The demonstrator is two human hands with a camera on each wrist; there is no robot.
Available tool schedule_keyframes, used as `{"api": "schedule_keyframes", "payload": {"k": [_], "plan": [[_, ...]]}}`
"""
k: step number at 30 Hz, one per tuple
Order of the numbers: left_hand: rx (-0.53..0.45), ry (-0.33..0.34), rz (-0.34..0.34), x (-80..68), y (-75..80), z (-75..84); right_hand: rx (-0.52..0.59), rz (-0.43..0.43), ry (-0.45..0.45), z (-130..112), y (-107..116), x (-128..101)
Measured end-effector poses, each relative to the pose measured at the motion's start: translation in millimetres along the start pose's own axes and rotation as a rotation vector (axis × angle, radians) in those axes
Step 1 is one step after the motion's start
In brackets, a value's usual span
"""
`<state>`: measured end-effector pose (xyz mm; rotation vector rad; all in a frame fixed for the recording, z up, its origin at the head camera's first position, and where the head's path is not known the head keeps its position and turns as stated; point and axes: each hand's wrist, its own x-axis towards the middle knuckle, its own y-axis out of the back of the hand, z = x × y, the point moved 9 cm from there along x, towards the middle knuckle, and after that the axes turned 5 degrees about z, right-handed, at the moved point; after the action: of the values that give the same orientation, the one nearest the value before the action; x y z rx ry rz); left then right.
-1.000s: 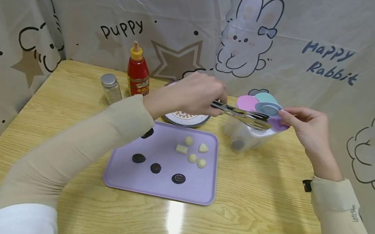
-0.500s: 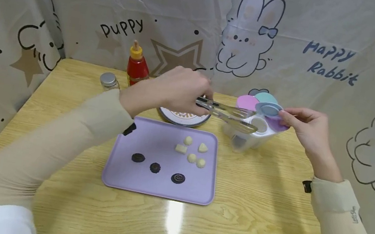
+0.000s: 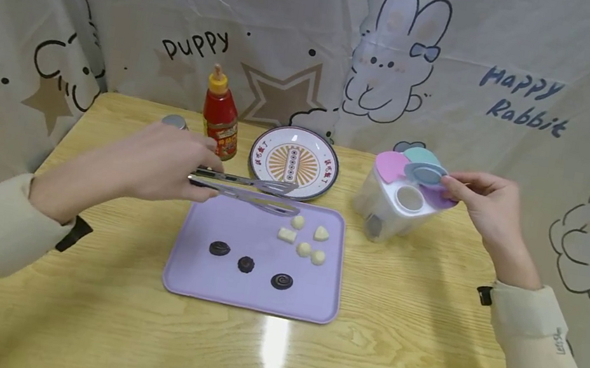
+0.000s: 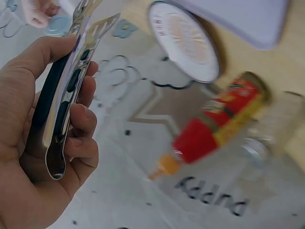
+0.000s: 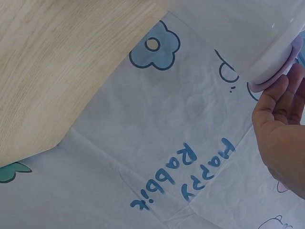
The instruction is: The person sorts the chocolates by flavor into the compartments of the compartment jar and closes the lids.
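My left hand (image 3: 171, 161) grips metal tongs (image 3: 230, 192) with dark handles, their tips apart with nothing between them, above the far edge of a lilac tray (image 3: 210, 283). In the left wrist view, fingers curl round the tongs' handle (image 4: 55, 152). My right hand (image 3: 485, 204) pinches a raised blue lid (image 3: 426, 174) on a white-topped clear container (image 3: 402, 217). Its round opening (image 3: 410, 198) is uncovered; a dark piece shows through the container's side. On the tray lie dark chocolate-like pieces (image 3: 282, 282) and several cream-white pieces (image 3: 287, 235).
Behind the tray sits a round patterned plate (image 3: 323, 166). To its left stand a red sauce bottle (image 3: 221, 114) with a yellow cap and a shaker jar (image 3: 174, 121), partly hidden by my left hand. A printed cloth (image 3: 296, 30) hangs behind the table.
My left hand has carried the tongs leftward from over the container to above the tray's far edge, uncovering the plate, and the tongs have spread. My right hand stays on the blue lid.
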<state>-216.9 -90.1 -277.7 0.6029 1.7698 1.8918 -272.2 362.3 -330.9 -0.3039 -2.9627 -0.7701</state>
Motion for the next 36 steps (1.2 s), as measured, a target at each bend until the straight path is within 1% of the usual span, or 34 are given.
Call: {"api": "schedule_keyframes", "payload": {"k": [3,7,12,17,20,25,28,30,36], "plan": [[-0.004,0.004,0.013,-15.1,-9.2,-12.1,-0.002,-0.006,-0.004,1,-1,0],[-0.007,0.005,0.037,-29.8,-18.6,-26.4,-0.002,-0.007,-0.001,1,-1,-1],[-0.012,0.010,0.079,-50.5,-25.9,-40.3,-0.001,-0.004,0.008,0,-2,-1],[0.007,-0.012,0.154,-73.1,-32.9,-47.0,-0.003,0.000,0.016,-1,-2,-1],[0.022,-0.012,0.190,-86.0,-38.4,-49.9,-0.009,0.001,0.018,-1,-2,-1],[0.038,-0.003,0.216,-105.5,-48.2,-54.9,-0.007,-0.002,0.022,-2,-2,0],[0.045,0.000,0.207,-113.6,-54.2,-57.3,0.001,-0.004,0.020,-3,-2,0],[0.048,-0.002,0.199,-116.4,-58.3,-57.8,0.004,-0.005,0.016,-2,-1,0],[0.035,-0.013,0.177,-117.0,-71.7,-56.0,-0.007,-0.003,0.011,-3,-1,-1]]}}
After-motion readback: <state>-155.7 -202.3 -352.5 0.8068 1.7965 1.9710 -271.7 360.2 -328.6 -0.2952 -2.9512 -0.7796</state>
